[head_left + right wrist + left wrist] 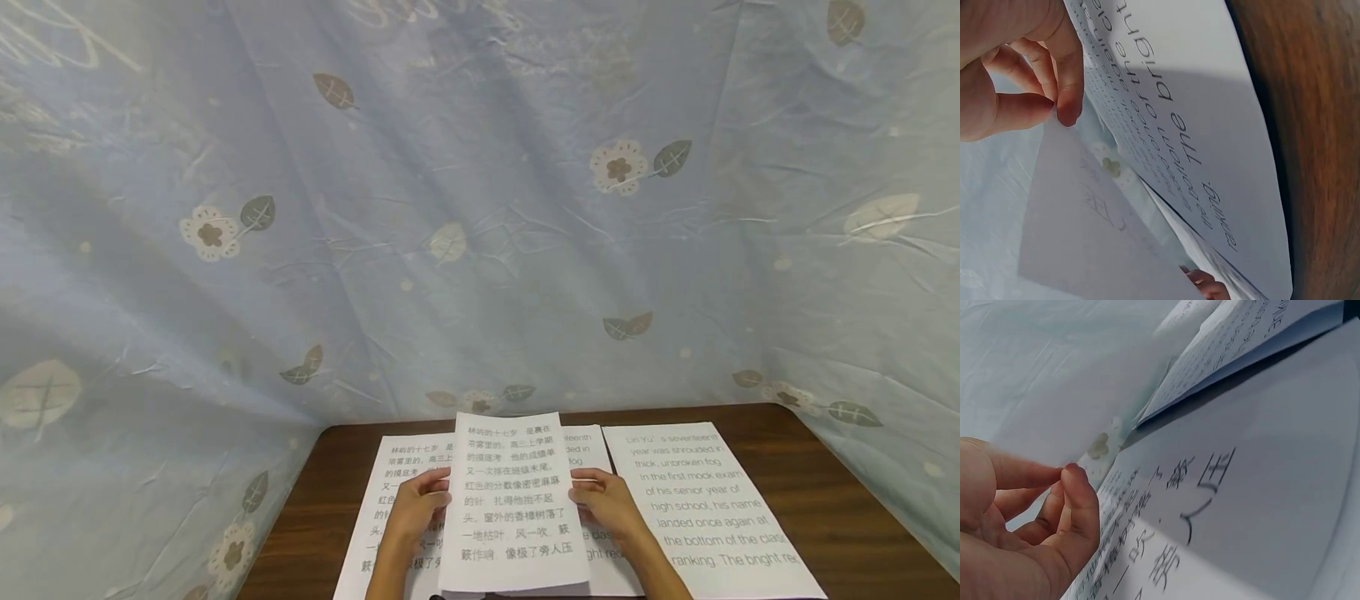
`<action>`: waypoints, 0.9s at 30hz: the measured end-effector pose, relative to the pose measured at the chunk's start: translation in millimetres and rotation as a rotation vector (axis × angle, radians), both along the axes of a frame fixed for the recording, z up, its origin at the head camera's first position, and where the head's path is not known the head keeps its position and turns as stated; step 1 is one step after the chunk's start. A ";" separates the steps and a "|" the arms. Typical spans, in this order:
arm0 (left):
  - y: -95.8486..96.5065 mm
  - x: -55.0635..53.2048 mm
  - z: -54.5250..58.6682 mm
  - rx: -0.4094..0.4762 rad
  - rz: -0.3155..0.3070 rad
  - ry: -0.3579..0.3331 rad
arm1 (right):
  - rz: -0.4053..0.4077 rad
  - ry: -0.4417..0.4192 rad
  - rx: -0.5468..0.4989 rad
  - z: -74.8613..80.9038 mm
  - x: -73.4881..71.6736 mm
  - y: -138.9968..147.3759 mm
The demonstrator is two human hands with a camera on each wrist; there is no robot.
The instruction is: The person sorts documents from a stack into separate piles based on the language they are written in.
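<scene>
A white sheet of paper (517, 500) printed with Chinese characters is held up between both hands, its face towards the head camera. At its left edge the left hand (411, 510) pinches it between thumb and fingers; in the left wrist view the sheet (1079, 400) rises from the fingertips. The right hand (609, 504) pinches the opposite edge, with the sheet (1097, 231) hanging from thumb and index finger in the right wrist view. Below the raised sheet lie a Chinese-text sheet (360, 550) on the left and an English-text sheet (597, 446), both partly hidden.
Another English-text sheet (705, 500) lies on the right of the dark brown wooden table (870, 517). Behind the table and along its sides hangs a pale blue cloth (525, 250) with leaf and flower prints. A small dark object (437, 597) shows at the bottom edge.
</scene>
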State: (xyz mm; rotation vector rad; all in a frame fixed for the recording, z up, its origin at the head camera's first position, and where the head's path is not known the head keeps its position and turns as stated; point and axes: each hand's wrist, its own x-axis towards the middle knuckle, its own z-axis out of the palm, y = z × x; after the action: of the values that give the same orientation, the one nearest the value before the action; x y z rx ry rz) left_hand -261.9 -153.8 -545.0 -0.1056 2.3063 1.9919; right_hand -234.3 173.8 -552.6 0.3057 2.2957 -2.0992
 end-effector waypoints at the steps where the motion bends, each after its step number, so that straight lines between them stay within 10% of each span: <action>1: -1.4 0.1 0.0 -0.003 0.002 0.001 | 0.001 0.003 -0.003 -0.2 -0.3 -1.2; 27: -45.9 0.1 -5.5 -0.016 0.050 -0.004 | 0.075 0.011 -0.074 -2.7 -5.2 -43.4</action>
State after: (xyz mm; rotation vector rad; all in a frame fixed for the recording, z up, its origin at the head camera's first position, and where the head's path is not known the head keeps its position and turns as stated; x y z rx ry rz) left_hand -261.8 -199.8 -550.5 -0.1693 2.3404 1.9946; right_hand -239.5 130.4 -555.3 0.2045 2.1926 -2.1482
